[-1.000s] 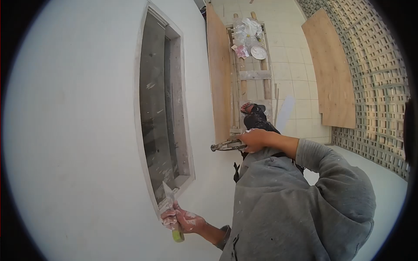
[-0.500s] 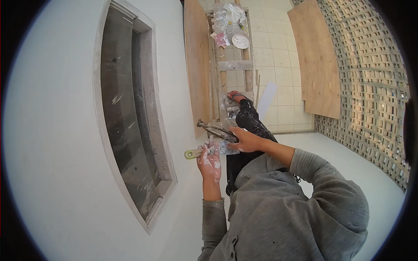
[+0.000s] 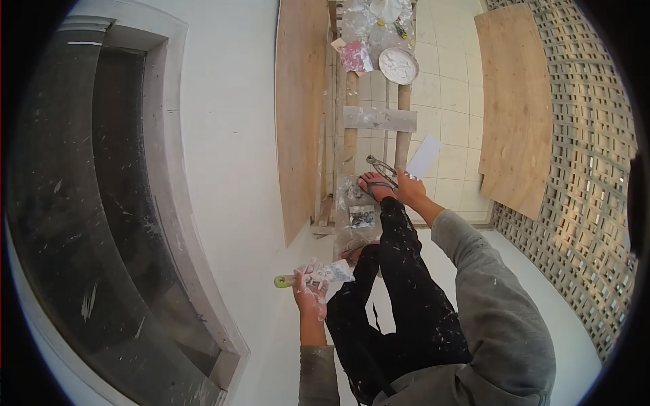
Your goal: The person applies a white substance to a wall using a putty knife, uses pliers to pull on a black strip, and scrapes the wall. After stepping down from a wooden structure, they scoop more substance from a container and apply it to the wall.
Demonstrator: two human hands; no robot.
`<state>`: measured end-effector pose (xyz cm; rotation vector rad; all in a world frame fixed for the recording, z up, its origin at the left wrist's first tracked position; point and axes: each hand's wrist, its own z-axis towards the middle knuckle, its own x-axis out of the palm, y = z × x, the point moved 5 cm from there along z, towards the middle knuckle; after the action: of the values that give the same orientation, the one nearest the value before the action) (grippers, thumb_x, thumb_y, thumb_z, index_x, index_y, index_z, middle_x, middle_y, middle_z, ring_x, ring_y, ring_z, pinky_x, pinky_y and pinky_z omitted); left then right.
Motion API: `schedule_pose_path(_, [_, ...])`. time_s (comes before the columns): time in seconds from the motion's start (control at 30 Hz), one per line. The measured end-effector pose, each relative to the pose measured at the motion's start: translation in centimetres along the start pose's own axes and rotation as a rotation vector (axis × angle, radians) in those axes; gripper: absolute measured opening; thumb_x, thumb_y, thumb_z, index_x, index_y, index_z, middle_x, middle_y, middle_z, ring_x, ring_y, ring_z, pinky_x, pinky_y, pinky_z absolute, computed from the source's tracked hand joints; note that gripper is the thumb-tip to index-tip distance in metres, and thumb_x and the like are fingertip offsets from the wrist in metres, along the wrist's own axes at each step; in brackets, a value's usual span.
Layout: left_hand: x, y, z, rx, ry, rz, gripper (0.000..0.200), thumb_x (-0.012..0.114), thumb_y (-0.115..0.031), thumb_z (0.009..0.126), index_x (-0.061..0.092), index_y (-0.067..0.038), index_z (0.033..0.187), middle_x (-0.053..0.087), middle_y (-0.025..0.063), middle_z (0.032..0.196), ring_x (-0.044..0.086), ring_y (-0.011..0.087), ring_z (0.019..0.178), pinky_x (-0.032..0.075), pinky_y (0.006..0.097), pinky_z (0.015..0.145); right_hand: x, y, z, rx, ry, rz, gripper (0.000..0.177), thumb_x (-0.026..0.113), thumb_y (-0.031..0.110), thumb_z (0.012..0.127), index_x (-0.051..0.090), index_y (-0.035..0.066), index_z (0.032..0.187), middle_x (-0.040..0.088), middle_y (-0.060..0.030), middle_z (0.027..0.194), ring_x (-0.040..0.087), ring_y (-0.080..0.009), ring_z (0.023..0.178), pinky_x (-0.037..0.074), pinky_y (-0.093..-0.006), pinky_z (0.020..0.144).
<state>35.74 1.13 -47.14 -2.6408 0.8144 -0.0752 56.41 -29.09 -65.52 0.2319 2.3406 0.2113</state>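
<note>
My left hand (image 3: 311,296), smeared with white putty, is closed around a putty knife (image 3: 336,272). The knife's green-ended handle sticks out to the left and its white-smeared blade points right, above my dark trousers. Farther forward, my right hand (image 3: 410,189) grips a pair of pincers (image 3: 380,166) by the handles, jaws toward the upper left. The pincers hang over the ladder-like plank frame (image 3: 379,119), above my sandalled foot (image 3: 376,184). Whether their jaws are parted is too small to tell.
A round tub of white putty (image 3: 399,65) stands on the frame's far end, near a pink-and-white packet (image 3: 355,56). Plywood boards (image 3: 514,108) lean at both sides. A dark window (image 3: 115,169) is in the left wall. A lattice wall (image 3: 589,135) runs along the right.
My right hand has moved forward and right with the pincers, away from my left hand. The left still holds the putty knife, now lower in view. The view has shifted, showing more of my legs.
</note>
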Motion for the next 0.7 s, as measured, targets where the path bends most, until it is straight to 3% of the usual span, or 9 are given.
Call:
schedule_pose_path(0.1, [3.5, 1.4, 8.9, 0.014, -0.007, 0.127, 0.052, 0.050, -0.052, 0.096, 0.046, -0.011, 0.128, 0.051, 0.0086, 0.137, 0.048, 0.0274, 0.126, 0.044, 0.0400, 0.093, 1.9, -3.2, 10.8, -0.048, 0.012, -0.145, 0.063, 0.065, 0.022, 0.084, 0.037, 0.010, 0.139, 0.056, -0.0160, 0.130, 0.061, -0.0365, 0.109, 0.051, -0.0463, 0.088])
schedule_pose_path(0.17, [6.2, 2.2, 13.6, 0.059, 0.031, 0.064, 0.053, 0.051, -0.049, 0.097, 0.043, -0.009, 0.129, 0.049, 0.0135, 0.136, 0.047, 0.0306, 0.127, 0.042, 0.0432, 0.100, 1.8, -3.5, 16.1, -0.128, -0.072, -0.214, 0.055, 0.064, 0.019, 0.084, 0.043, 0.012, 0.135, 0.060, -0.0125, 0.123, 0.062, -0.0315, 0.108, 0.053, -0.0445, 0.086])
schedule_pose_path(0.27, [10.0, 3.4, 19.7, 0.148, 0.146, -0.080, 0.053, 0.051, -0.044, 0.098, 0.038, -0.005, 0.131, 0.044, 0.0208, 0.139, 0.043, 0.0345, 0.131, 0.033, 0.0489, 0.113, 3.4, -5.0, 23.6, -0.262, -0.259, -0.292, 0.061, 0.070, 0.025, 0.083, 0.043, 0.016, 0.137, 0.048, -0.0127, 0.140, 0.045, -0.0314, 0.131, 0.040, -0.0441, 0.107])
schedule_pose_path(0.33, [11.6, 4.3, 22.5, 0.149, 0.176, -0.107, 0.052, 0.051, -0.043, 0.098, 0.038, -0.006, 0.131, 0.043, 0.0210, 0.141, 0.042, 0.0346, 0.131, 0.033, 0.0486, 0.112, 4.5, -6.6, 27.3, -0.317, -0.366, -0.296, 0.060, 0.071, 0.027, 0.083, 0.044, 0.020, 0.136, 0.043, -0.0151, 0.144, 0.038, -0.0342, 0.136, 0.032, -0.0474, 0.113])
schedule_pose_path(0.53, [15.1, 5.5, 24.8, 0.165, 0.323, -0.202, 0.047, 0.051, -0.039, 0.099, 0.039, -0.008, 0.131, 0.041, 0.0202, 0.145, 0.041, 0.0341, 0.134, 0.034, 0.0476, 0.112, 4.0, -8.2, 28.1, -0.321, -0.350, -0.303, 0.061, 0.070, 0.031, 0.085, 0.045, 0.018, 0.140, 0.042, -0.0201, 0.144, 0.034, -0.0391, 0.137, 0.029, -0.0529, 0.112])
schedule_pose_path(0.6, [15.6, 5.7, 24.1, 0.144, 0.336, -0.198, 0.046, 0.051, -0.038, 0.099, 0.039, -0.008, 0.131, 0.040, 0.0198, 0.145, 0.041, 0.0339, 0.134, 0.034, 0.0475, 0.111, 4.0, -7.3, 24.9, -0.222, -0.552, -0.188, 0.056, 0.070, 0.034, 0.085, 0.051, 0.011, 0.132, 0.046, -0.0217, 0.139, 0.048, -0.0381, 0.126, 0.029, -0.0526, 0.111])
schedule_pose_path(0.67, [17.0, 5.0, 23.4, 0.278, 0.329, -0.122, 0.045, 0.053, -0.035, 0.099, 0.042, -0.003, 0.129, 0.046, 0.0195, 0.140, 0.049, 0.0330, 0.127, 0.040, 0.0491, 0.106, 4.7, -6.1, 21.3, -0.089, -0.349, 0.209, 0.044, 0.071, 0.036, 0.085, 0.062, 0.003, 0.112, 0.061, -0.0250, 0.117, 0.064, -0.0354, 0.100, 0.043, -0.0475, 0.098])
schedule_pose_path(0.7, [17.8, 4.8, 22.6, 0.287, 0.300, -0.130, 0.042, 0.054, -0.028, 0.099, 0.043, 0.000, 0.128, 0.047, 0.0190, 0.139, 0.052, 0.0316, 0.124, 0.041, 0.0467, 0.106, 3.8, -4.3, 18.3, 0.057, -0.126, 0.448, 0.036, 0.070, 0.035, 0.086, 0.067, -0.001, 0.085, 0.067, -0.0214, 0.081, 0.066, -0.0301, 0.067, 0.052, -0.0399, 0.073])
